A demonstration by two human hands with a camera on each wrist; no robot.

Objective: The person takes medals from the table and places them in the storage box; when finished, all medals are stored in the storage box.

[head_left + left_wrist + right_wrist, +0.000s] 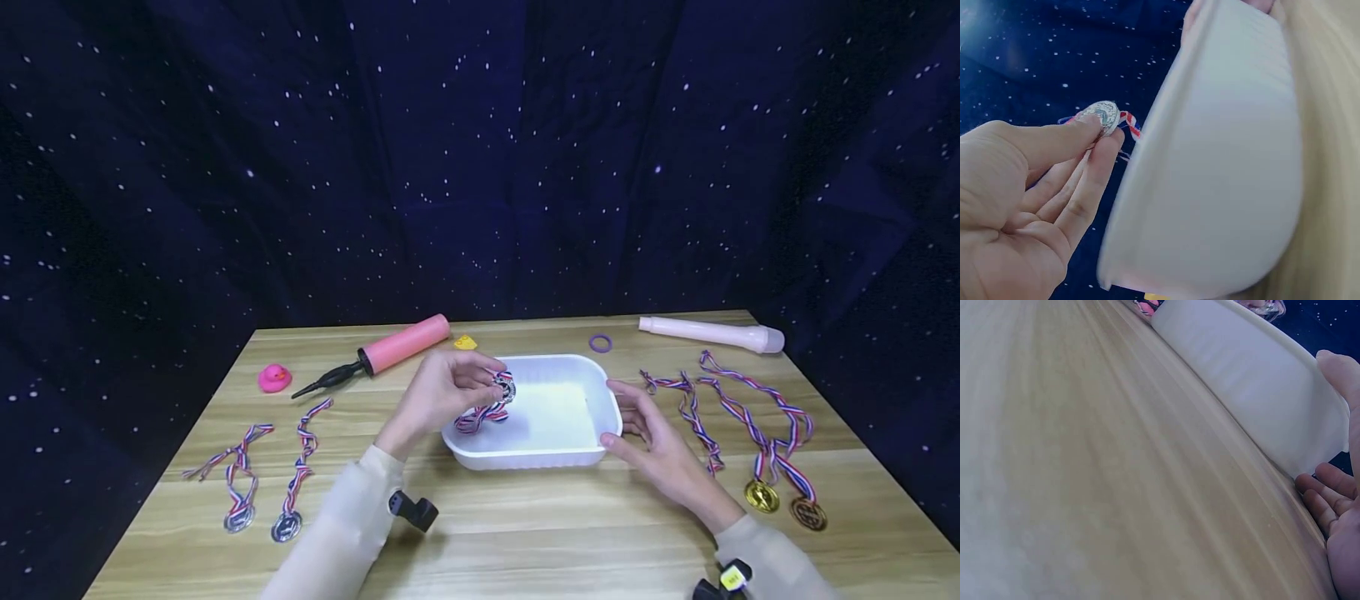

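Over the left part of a white plastic tray (558, 457), my left hand (448, 392) pinches a silver medal (1105, 116) between thumb and fingertips. Its red, white and blue ribbon (480, 417) hangs bunched inside the tray. At the tray's right end is my right hand (656, 446), spread with relaxed fingers. In the right wrist view its thumb (1339, 372) is up at the rim, while the fingers (1329, 490) lie low beside the tray's outer wall.
Two silver medals (286, 526) with ribbons lie left; a gold medal (762, 496) and bronze medal (808, 513) lie right. Behind are a pink rubber duck (274, 378), pink hand pump (405, 344), yellow wedge (466, 342), purple ring (600, 342) and pale pink tube (705, 332).
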